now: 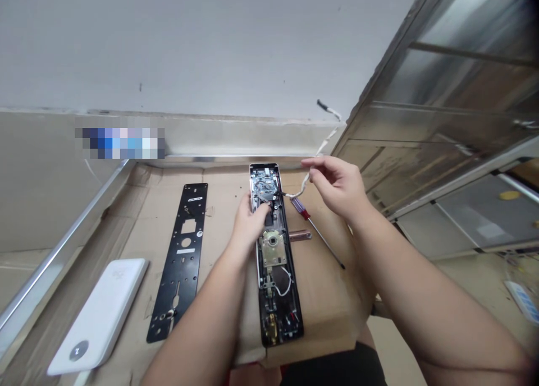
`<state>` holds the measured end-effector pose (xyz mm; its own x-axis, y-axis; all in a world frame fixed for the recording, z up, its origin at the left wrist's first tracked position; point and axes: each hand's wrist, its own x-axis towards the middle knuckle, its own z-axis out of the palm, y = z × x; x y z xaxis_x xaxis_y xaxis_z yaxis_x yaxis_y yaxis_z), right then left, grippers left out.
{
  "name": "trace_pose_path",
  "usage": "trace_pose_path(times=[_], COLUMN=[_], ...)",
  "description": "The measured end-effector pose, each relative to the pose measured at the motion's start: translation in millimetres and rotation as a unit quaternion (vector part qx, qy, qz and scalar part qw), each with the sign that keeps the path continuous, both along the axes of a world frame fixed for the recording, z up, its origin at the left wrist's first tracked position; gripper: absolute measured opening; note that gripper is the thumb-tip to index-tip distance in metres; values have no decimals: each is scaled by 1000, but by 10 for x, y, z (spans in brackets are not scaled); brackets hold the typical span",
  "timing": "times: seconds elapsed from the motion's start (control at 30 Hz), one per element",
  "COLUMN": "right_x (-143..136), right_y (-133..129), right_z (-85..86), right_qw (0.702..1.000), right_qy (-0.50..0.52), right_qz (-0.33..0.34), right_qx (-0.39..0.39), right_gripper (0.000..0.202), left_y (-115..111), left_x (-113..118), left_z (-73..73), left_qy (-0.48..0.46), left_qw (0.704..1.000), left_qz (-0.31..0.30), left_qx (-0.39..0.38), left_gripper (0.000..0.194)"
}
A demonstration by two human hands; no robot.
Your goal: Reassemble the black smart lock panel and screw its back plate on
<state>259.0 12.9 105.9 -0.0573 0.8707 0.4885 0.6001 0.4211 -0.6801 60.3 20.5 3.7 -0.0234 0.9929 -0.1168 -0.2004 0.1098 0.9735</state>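
A long black housing (275,313) lies open side up on the cardboard, showing a circuit board (265,182), a brass-coloured plate (273,248) and a white wire loop inside. My left hand (249,220) grips the housing's left edge, its thumb over the inner parts below the board. Pinched in the fingers of my right hand (334,181) is a white cable (297,194), which runs from the housing's right side and up past the hand to a black connector (322,104). Beneath the cable lies a screwdriver (300,207) with a purple and red handle.
Left of the housing lies a black perforated plate (177,268). A white power bank (101,313) sits at the lower left on the cardboard (332,313). From the housing's right side a copper-coloured bar (300,235) sticks out. A wall rises behind; metal doors stand at right.
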Motion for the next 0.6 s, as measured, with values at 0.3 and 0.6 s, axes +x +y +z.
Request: trace_pose_path(times=[0.3, 0.6], right_x=[-182, -251], right_y=[-13, 2], right_z=[-139, -218], right_qw=[971, 944], right_qy=[80, 86], right_qz=[196, 234], right_qx=[-109, -216], right_gripper=[28, 34], left_y=[3, 30], left_x=[-12, 9], left_z=[-54, -71], left_qy=[26, -1], left_qw=[999, 1000], left_qz=[-15, -5], left_qx=[29, 31], left_gripper=[57, 50])
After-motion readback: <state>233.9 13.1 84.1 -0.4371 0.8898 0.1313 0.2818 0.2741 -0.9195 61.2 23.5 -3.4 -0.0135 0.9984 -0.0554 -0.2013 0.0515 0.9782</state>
